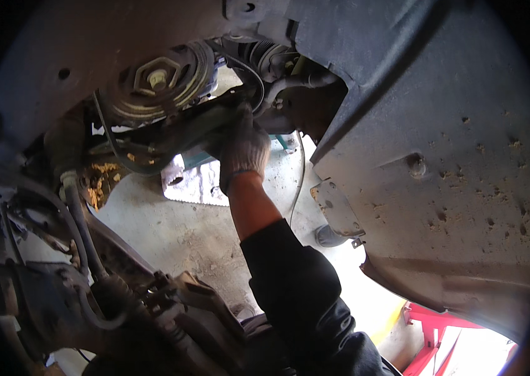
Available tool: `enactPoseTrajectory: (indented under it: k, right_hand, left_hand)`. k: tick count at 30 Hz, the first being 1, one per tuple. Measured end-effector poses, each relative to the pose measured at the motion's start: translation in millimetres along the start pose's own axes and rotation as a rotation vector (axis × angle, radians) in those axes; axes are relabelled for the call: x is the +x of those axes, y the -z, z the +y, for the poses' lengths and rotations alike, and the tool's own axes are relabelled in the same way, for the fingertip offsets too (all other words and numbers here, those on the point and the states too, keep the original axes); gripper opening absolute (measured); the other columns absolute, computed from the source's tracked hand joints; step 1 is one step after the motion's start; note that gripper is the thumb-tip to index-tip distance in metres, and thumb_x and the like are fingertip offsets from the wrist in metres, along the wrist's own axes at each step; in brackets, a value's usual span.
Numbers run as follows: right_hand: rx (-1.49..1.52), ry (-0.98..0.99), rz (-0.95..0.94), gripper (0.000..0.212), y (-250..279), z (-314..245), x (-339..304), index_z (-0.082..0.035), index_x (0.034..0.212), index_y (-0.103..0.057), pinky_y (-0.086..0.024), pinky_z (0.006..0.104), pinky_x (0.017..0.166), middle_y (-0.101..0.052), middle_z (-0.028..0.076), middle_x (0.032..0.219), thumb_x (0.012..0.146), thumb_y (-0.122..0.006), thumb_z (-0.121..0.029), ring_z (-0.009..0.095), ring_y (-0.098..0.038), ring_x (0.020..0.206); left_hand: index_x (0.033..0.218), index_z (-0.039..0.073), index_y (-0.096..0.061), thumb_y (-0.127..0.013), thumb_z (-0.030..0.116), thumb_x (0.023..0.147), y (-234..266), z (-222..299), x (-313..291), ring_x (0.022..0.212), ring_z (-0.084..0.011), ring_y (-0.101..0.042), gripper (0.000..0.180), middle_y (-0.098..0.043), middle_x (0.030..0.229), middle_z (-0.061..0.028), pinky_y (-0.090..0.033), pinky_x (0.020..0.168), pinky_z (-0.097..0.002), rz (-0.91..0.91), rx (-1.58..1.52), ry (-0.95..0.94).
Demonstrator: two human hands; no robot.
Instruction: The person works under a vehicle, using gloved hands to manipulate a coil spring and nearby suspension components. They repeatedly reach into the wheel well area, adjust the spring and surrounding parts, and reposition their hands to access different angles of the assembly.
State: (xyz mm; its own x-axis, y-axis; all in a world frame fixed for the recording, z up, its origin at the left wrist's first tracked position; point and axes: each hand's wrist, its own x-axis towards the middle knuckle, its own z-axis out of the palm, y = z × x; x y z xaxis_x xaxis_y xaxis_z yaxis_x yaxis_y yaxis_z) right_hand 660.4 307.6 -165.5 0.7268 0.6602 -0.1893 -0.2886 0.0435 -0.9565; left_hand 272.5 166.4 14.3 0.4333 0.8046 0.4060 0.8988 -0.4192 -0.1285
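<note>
My right hand [245, 149], in a pale knit glove, reaches up from the lower right into the underside of a vehicle. It is closed, with its fingers curled in shadow against a dark bar-like part [196, 128]; what they hold is hidden. Above and left of the hand sits a round grooved pulley [180, 94] with a central bolt [157, 79]. A thin black hose [257, 80] curves down close to my fingertips, beside a grey pipe [290, 83]. My left hand is out of view.
A pale, dirt-specked wheel-arch liner [427, 194] fills the right side. Rusty suspension arms and a rod [80, 222] crowd the lower left. Below lie the concrete floor [183, 235], a whitish jagged-edged panel [199, 188] and a red stand [431, 335].
</note>
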Motion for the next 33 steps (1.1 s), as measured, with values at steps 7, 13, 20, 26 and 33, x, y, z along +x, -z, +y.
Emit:
enactPoseTrajectory:
  k: [7, 13, 20, 26, 33]
  right_hand:
    - [-0.895, 0.274, -0.259, 0.048, -1.9, -10.3, 8.8, -0.004, 0.131, -0.055, -0.051, 0.0387, 0.097, -0.066, 0.015, 0.131, 0.096, -0.068, -0.034, 0.028, -0.064, 0.118]
    - [0.523, -0.258, -0.514, 0.058, -23.6, -15.8, 16.9, -0.008, 0.141, -0.053, -0.037, 0.0414, 0.114, -0.055, 0.011, 0.148, 0.105, -0.033, -0.048, 0.029, -0.049, 0.137]
    - [0.023, 0.153, -0.396, 0.038, -32.4, 10.3, 5.4, -0.008, 0.138, -0.053, -0.044, 0.0343, 0.105, -0.062, 0.008, 0.139, 0.109, -0.034, -0.021, 0.020, -0.057, 0.128]
    - [0.356, 0.097, -0.287, 0.032, -36.7, 8.2, -8.6, -0.009, 0.129, -0.060, -0.050, 0.0361, 0.095, -0.067, 0.009, 0.123, 0.103, -0.052, -0.025, 0.027, -0.065, 0.109]
    - [0.393, 0.239, -0.213, 0.027, -43.8, -0.6, -24.0, -0.004, 0.125, -0.059, -0.045, 0.0356, 0.102, -0.064, 0.010, 0.123, 0.103, -0.051, -0.017, 0.026, -0.058, 0.118]
  left_hand:
    - [0.117, 0.002, -0.062, -0.057, 0.020, 0.096, -41.0, 146.0, 129.9, 0.112, -0.0310, -0.063, 0.028, -0.066, 0.122, -0.0138, -0.050, 0.097, -0.0417, -0.222, 0.317, -0.401]
    - [0.135, 0.002, -0.058, -0.053, 0.021, 0.098, -81.7, 202.2, 219.5, 0.123, -0.0326, -0.060, 0.042, -0.062, 0.135, -0.0146, -0.047, 0.108, -0.0435, -0.313, 0.555, -0.590]
    - [0.138, -0.005, -0.056, -0.044, 0.020, 0.097, -147.0, 206.5, 276.6, 0.121, -0.0259, -0.062, 0.050, -0.063, 0.136, -0.0159, -0.047, 0.101, -0.0373, 0.473, 0.303, -0.880]
    - [0.112, 0.001, -0.068, -0.048, 0.022, 0.097, -161.8, 208.8, 300.1, 0.098, -0.0212, -0.068, 0.033, -0.071, 0.110, -0.0122, -0.053, 0.088, -0.0328, 0.034, 0.336, -0.817]
    - [0.130, 0.008, -0.063, -0.052, 0.022, 0.102, -187.6, 201.0, 309.4, 0.120, -0.0251, -0.064, 0.033, -0.063, 0.134, -0.0084, -0.053, 0.102, -0.0364, 0.455, -0.140, -0.880]
